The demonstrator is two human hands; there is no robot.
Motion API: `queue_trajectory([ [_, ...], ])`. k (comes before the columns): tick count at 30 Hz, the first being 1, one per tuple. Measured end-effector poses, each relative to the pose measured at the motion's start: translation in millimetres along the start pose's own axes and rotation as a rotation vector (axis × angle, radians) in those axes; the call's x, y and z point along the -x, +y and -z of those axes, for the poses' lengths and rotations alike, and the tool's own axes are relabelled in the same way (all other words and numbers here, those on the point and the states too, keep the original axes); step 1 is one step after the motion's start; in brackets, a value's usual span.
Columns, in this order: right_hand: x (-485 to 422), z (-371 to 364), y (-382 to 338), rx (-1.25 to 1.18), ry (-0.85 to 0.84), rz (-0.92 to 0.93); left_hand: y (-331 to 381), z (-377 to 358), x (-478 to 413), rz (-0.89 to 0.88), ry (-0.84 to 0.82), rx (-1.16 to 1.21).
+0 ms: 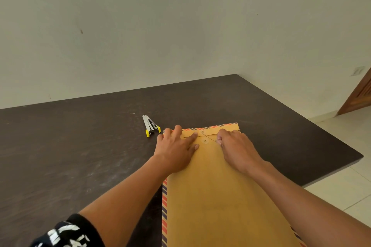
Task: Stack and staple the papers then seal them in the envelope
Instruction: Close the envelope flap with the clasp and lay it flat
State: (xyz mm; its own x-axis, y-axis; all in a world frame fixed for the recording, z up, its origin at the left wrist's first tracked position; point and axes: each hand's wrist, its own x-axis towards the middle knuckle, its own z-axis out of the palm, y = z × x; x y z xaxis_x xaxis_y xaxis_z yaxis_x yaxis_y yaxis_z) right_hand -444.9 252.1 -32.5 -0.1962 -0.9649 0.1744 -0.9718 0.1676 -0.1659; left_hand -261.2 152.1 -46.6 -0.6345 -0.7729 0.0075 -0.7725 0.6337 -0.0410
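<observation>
A large brown envelope (216,196) with a red and blue striped border lies flat on the dark table (80,146), its flap folded down at the far end. Two round string buttons sit at the flap's middle, with a thin string (210,137) running between them toward the right. My left hand (176,148) presses flat on the flap's left part, fingers spread. My right hand (236,146) rests on the right part, its fingertips pinching the string. No papers are visible. A silver stapler (150,125) with yellow ends lies just left of the envelope's far corner.
The table runs up to a pale wall at the back. Its right edge drops off to a light tiled floor (341,186). A wooden door (359,96) stands at the far right.
</observation>
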Motion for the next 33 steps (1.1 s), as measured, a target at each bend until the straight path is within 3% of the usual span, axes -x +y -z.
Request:
queue_trajectory([
  [7, 2.1, 3.8, -6.5, -0.013, -0.106, 0.007, -0.2, -9.3, 7.0, 0.030, 0.120, 0.129],
  [20, -7.7, 6.2, -31.5, -0.269, -0.173, 0.070, -2.9, -14.8, 6.8, 0.034, 0.172, 0.156],
  [33, -78.3, 22.3, -43.7, -0.282, -0.344, 0.079, -13.7, -13.6, 13.3, -0.033, 0.222, 0.274],
])
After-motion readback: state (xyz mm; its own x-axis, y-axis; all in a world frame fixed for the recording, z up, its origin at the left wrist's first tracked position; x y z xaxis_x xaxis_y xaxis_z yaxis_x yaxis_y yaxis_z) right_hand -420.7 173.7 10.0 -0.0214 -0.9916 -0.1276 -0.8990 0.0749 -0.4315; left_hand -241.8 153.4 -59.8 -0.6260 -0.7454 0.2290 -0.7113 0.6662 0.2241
